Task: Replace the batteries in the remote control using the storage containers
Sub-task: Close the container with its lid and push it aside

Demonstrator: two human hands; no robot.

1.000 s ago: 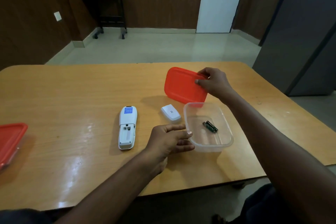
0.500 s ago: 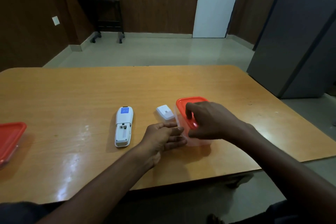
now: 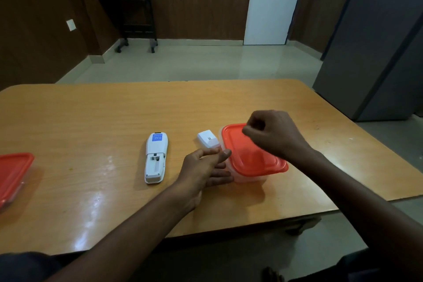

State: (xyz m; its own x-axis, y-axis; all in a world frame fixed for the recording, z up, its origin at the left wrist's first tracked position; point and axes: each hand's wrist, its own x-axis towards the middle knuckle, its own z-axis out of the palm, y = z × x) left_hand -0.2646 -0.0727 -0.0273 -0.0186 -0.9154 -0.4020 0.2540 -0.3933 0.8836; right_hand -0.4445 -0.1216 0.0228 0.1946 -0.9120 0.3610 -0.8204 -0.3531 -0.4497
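Note:
A white remote control [image 3: 156, 157] lies face down on the wooden table [image 3: 91, 121], its battery bay uncovered and showing no batteries. Its white battery cover [image 3: 207, 141] lies to the right of it. Right of the cover stands a clear container [image 3: 249, 177] with a red lid [image 3: 249, 158] resting on top. My right hand [image 3: 272, 133] hovers over the lid's far edge, fingers curled shut with the fingertips on or just above the lid. My left hand [image 3: 206, 167] rests open against the container's left wall. The container's contents are hidden.
A second container with a red lid [image 3: 12, 174] sits at the table's left edge. Behind the table are a tiled floor, a dark rolling side table [image 3: 135, 18], a white door [image 3: 272, 2] and a grey cabinet [image 3: 377, 41] at the right.
My right hand brought the red lid down from the air onto the clear container, covering the batteries inside, then curled into a fist above it. My left hand stayed against the container's side.

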